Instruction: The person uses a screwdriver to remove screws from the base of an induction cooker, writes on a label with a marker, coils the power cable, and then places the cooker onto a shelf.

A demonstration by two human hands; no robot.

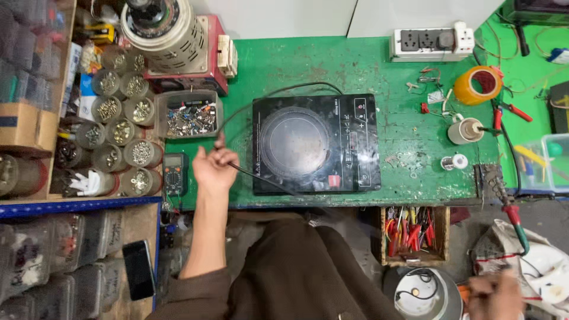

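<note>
Far left, a rack of round screw jars (121,131) stood beside a grey tray of small parts (189,115), with a variable transformer (163,26) on a red base behind them. A multimeter (175,172) lay at the near left edge of the green table (296,59).

Left hand (213,169) was closed in a pinch on the black power cord (246,106), just left of the induction cooktop (316,143). The cord looped from the hand up and round to the cooktop's far edge; a thin dark length also ran from the hand across its near left corner.

The cooktop lay flat mid-table, glass side up, casing shut. No screws or cover off that could be seen, so opening looked not yet begun; only the cord was in hand.

Further right: a power strip (431,41), a tape roll (485,85), red-handled pliers (510,109), and a box of screwdrivers (414,231) below the table edge.

Right hand (495,295) was low at near right, blurred, near a round white appliance (422,294); whether it gripped anything could not be told.
</note>
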